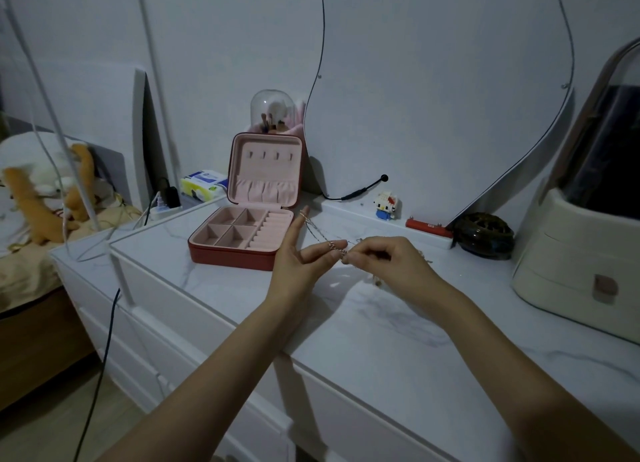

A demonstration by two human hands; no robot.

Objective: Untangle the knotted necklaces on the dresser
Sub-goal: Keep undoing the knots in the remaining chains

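Note:
Thin metal necklace chains [320, 234] are stretched in the air above the white marble dresser top [381, 323]. My left hand [304, 253] has its fingers spread, and the chains loop around the raised index fingertip and another finger. My right hand [384, 257] pinches the chains at a small knot close to the left fingertips. More chain hangs behind and below the right hand, partly hidden by it.
An open red jewellery box [249, 215] with pink lining stands just left of my hands. A small block figure [386, 205], a red bar [427, 227], a dark round dish [485, 236] and a cream cosmetics case [581, 260] line the back and right.

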